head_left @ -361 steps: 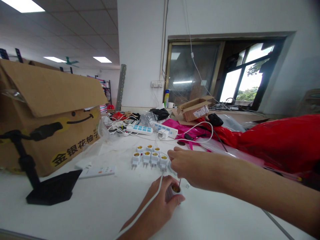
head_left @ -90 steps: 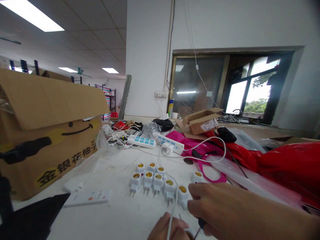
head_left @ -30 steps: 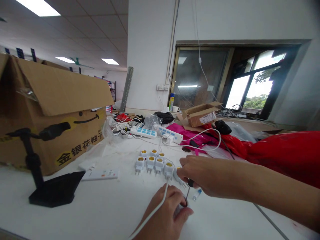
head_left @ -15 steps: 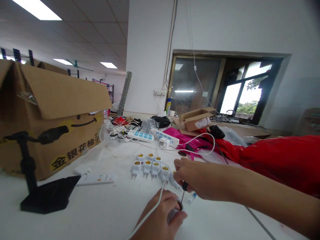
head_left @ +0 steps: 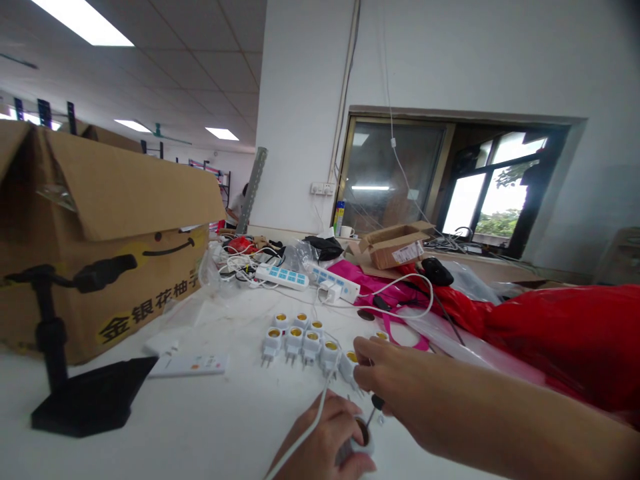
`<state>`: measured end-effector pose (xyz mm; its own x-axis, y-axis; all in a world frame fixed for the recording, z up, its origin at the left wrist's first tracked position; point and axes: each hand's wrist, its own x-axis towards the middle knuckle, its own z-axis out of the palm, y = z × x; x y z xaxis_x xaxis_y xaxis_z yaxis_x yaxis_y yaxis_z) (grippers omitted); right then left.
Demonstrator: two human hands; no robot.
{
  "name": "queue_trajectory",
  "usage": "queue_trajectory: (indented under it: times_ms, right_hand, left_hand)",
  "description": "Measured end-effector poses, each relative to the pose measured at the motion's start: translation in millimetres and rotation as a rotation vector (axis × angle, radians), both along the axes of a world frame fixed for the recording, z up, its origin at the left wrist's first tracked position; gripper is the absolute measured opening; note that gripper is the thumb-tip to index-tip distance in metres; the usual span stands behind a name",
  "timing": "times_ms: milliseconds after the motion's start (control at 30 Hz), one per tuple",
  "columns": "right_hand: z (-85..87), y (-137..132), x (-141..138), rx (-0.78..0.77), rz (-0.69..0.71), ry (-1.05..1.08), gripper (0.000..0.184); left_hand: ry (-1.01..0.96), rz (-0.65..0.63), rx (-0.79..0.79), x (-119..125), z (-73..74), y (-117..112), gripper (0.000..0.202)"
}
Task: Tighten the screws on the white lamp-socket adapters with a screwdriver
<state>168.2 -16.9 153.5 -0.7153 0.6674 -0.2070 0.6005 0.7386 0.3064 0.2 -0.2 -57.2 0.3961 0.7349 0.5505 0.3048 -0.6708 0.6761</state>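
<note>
My left hand [head_left: 325, 437] is closed around a white plug-in lamp socket [head_left: 369, 445] low on the table, its round opening facing up. My right hand [head_left: 385, 373] grips a screwdriver [head_left: 378, 401]; the black lower end of its handle shows below the fingers. The thin shaft slants down to the socket's opening, but I cannot tell what the tip touches. Just beyond the hands, several similar lamp sockets [head_left: 294, 340] with gold-coloured insides stand grouped, some with plug pins towards me. A white cable [head_left: 305, 433] crosses in front of my left hand.
A large cardboard box [head_left: 150, 267] and a black stand [head_left: 90, 400] are on the left. Power strips [head_left: 283, 275], tangled cables and pink cloth lie behind the sockets. Red plastic [head_left: 565, 327] fills the right side. A small open carton [head_left: 397, 247] sits near the window.
My right hand and the screwdriver have shifted slightly down and right. More of the held socket's rim shows, and another socket appears behind my right hand. My left hand keeps its grip.
</note>
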Motion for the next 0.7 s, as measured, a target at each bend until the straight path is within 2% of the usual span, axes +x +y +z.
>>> queue_trajectory:
  times_ms: [67, 100, 200, 300, 333, 467, 600, 700]
  right_hand:
    - [1.3, -5.0, -2.7, 0.074, 0.072, -0.130, 0.022]
    - [2.3, -7.1, -3.8, 0.098, 0.114, -0.187, 0.017]
    - [4.7, -10.4, -4.9, 0.107, 0.186, -0.207, 0.015]
    - [4.1, -9.8, -5.6, 0.120, 0.168, -0.150, 0.038]
    - [3.4, -9.0, -6.4, 0.137, 0.154, -0.159, 0.040]
    - [2.5, -6.4, -13.9, 0.132, 0.095, -0.306, 0.012]
    - [7.9, -7.1, -22.6, 0.097, 0.060, -0.281, 0.010]
    - [11.2, -7.2, -27.8, 0.060, 0.101, -0.169, 0.024]
  left_hand:
    - [0.014, -0.006, -0.007, -0.9, 3.0, -1.8, 0.034]
    - [0.022, -0.007, -0.020, -1.4, 5.2, -2.9, 0.035]
    - [0.039, 0.005, -0.068, -2.1, 13.3, -6.8, 0.035]
    - [0.043, 0.042, -0.122, -1.4, 20.3, -10.4, 0.033]
    - [0.039, 0.054, -0.132, -1.0, 21.9, -11.6, 0.033]
    - [0.022, 0.071, -0.161, 0.3, 25.8, -15.7, 0.033]
    - [0.051, 0.119, -0.222, -0.1, 28.1, -18.0, 0.026]
    - [0.072, 0.136, -0.217, -0.5, 28.8, -17.6, 0.023]
